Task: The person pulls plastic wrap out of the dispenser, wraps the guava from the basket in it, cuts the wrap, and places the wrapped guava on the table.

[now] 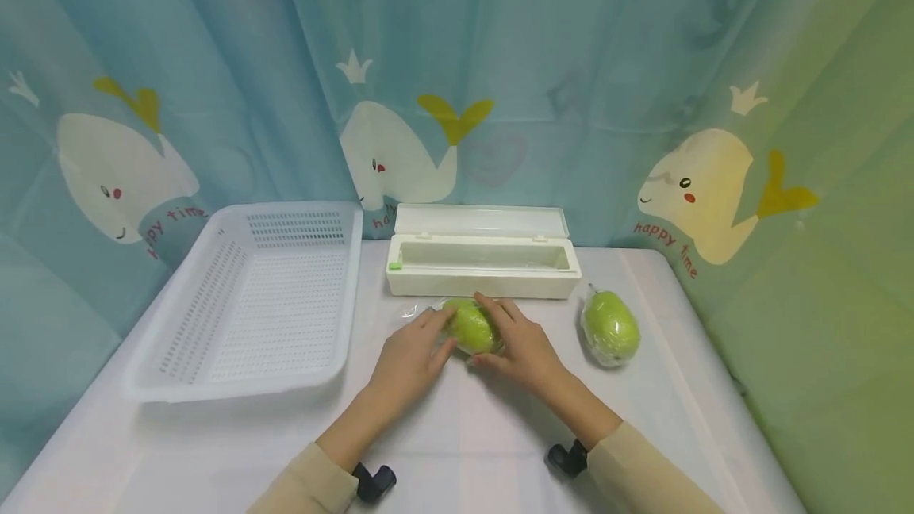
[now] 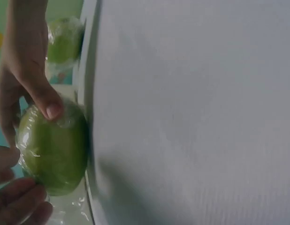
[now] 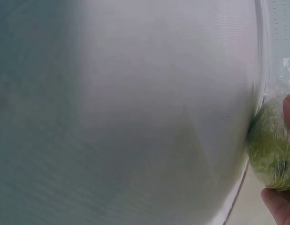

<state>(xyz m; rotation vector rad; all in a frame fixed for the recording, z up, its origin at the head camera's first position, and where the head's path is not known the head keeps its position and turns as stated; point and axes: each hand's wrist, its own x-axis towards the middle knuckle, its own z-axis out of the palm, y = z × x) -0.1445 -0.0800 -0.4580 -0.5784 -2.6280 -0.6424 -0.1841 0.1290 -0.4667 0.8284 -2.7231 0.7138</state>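
A green oval fruit (image 1: 471,327) in clear plastic film lies on the table in front of the white box. My right hand (image 1: 524,349) holds its right end, thumb on the near side and fingers over the far side. At the other end my left hand (image 1: 407,355) has its fingers and thumb round the fruit, and loose film (image 1: 416,311) sticks out beyond them. The left wrist view shows the wrapped fruit (image 2: 53,145) between both hands. Only part of the fruit (image 3: 271,145) shows in the right wrist view.
A second film-wrapped green fruit (image 1: 611,327) lies to the right. The white film dispenser box (image 1: 485,285) stands behind the hands, its lid (image 1: 481,221) raised. On the left stands a white slotted plastic basket (image 1: 347,300). A patterned curtain (image 1: 543,62) hangs behind the table.
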